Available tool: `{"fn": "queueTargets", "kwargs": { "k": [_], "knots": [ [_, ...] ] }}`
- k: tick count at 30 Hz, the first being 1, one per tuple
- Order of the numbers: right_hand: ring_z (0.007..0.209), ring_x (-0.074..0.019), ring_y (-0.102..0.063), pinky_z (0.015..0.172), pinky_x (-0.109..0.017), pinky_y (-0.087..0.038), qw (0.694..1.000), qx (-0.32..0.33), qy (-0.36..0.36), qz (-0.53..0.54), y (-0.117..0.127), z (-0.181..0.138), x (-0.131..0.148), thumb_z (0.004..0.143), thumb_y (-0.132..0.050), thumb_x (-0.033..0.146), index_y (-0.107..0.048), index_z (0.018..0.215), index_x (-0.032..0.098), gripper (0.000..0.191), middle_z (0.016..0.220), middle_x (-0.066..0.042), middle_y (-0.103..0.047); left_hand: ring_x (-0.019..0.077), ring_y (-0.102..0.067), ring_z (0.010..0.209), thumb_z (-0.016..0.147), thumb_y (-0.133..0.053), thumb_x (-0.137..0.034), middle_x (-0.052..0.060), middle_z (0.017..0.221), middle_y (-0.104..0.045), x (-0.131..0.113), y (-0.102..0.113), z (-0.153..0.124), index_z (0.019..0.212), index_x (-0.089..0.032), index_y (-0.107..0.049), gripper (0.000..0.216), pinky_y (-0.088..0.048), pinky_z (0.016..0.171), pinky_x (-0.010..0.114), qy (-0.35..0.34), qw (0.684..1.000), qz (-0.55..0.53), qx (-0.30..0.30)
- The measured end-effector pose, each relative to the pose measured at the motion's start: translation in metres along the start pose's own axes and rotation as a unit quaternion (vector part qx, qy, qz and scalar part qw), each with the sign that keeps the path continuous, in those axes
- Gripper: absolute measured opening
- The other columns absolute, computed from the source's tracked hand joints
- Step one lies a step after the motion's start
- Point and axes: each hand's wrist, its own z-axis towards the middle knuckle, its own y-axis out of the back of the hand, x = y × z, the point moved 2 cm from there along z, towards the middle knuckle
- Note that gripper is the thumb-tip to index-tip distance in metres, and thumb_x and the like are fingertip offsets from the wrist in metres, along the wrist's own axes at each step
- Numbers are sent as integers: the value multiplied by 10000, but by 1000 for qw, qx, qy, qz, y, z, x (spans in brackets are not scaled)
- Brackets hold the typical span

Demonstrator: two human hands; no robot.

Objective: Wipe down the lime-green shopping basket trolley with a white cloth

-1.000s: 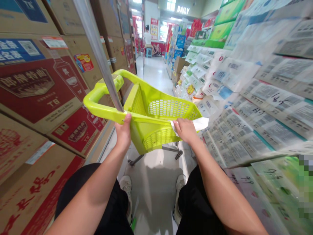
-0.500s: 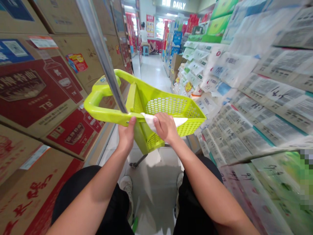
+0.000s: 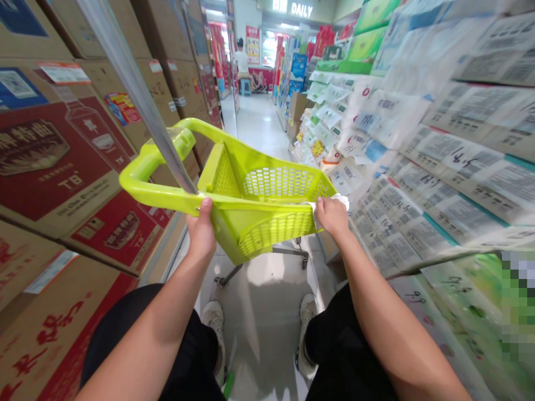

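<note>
A lime-green shopping cart (image 3: 267, 214) with a perforated basket stands before me, turned sideways on the aisle floor. A metal pole (image 3: 137, 100) rises from its handle end, at the left. My left hand (image 3: 202, 228) is closed on the near rim beside the foot of the pole, thumb on top. At the far right end of that rim, my right hand (image 3: 331, 214) presses a white cloth (image 3: 343, 200) against the edge, fingers wrapped round it. Most of the cloth is hidden under the fingers.
Stacked cartons (image 3: 100, 133) wall the left side close by. Packs of tissue paper (image 3: 434, 167) line the right side. Down the aisle (image 3: 261, 122) a person in a white top (image 3: 241, 62) is near a blue stool (image 3: 245, 86). My shoes stand below the cart.
My right hand has slid the white cloth along the near rim, from its middle to the right end. The left hand keeps its hold; the cart appears slightly further left in view.
</note>
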Motion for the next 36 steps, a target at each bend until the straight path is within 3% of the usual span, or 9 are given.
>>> {"fn": "queueTargets", "kwargs": {
  "k": [7,12,15,18,20,23,27,31,36],
  "knots": [
    [942,-252,-639,875,-358,-391,981,-61,130,128,10,-16,114,1111,-280,374,-689,918,193,487,968,-114,-746,276,-664,1264,792,-762,-626,107,1214,-747,-1,-12,-11,1151,-191,-704,567,-531,1096,363,1,999,17,42],
    [1049,-236,-657,941,-351,-426,926,-97,185,315,16,-20,171,1121,-252,432,-641,1170,222,445,1098,-80,-747,289,-685,1212,773,-782,-629,116,1166,-757,1,-16,-10,1113,-154,-724,586,-516,1110,417,-5,998,41,48],
    [1114,-227,-666,974,-344,-453,898,-100,211,373,18,-14,156,1117,-230,465,-577,1330,201,485,1188,-91,-737,293,-691,1195,773,-792,-609,122,1138,-764,0,-11,-4,1093,-137,-738,572,-514,1111,422,-19,997,60,37],
    [1144,-263,-660,997,-357,-430,948,-73,174,258,16,-1,117,1103,-273,457,-677,1199,181,499,1174,-122,-751,275,-705,1165,779,-806,-581,116,1156,-766,-4,-5,1,1107,-147,-748,547,-529,1090,389,-14,998,44,31],
    [1071,-278,-685,944,-351,-429,983,-6,119,139,12,8,88,1094,-297,452,-739,1029,178,524,1074,-140,-777,259,-715,1137,777,-815,-566,105,1146,-770,-6,-1,4,1094,-151,-754,526,-540,1072,362,-4,999,20,26],
    [1012,-279,-710,860,-333,-427,995,72,57,26,5,16,50,1093,-289,464,-764,954,171,575,1026,-161,-788,233,-724,1101,766,-836,-532,87,1146,-770,-10,4,8,1096,-155,-754,507,-557,1036,324,11,1000,-8,19],
    [1050,-277,-707,849,-329,-422,996,88,11,-13,2,14,18,1100,-253,478,-770,1026,179,602,1107,-163,-782,208,-736,1021,748,-854,-502,71,1114,-774,-13,8,9,1088,-162,-754,491,-586,957,290,34,999,-34,9],
    [1052,-274,-686,887,-343,-417,997,69,26,-10,2,5,16,1104,-244,457,-756,1065,175,585,1132,-155,-772,184,-736,954,780,-835,-504,59,1068,-773,-13,6,7,1066,-164,-758,451,-586,939,276,12,998,-59,-1],
    [1021,-282,-652,933,-377,-400,996,11,75,35,1,-1,59,1098,-290,496,-740,1071,171,556,1082,-146,-760,225,-733,1056,772,-829,-565,85,1150,-767,-3,0,11,1106,-173,-745,521,-572,1009,333,10,999,-29,33]
  ]
}}
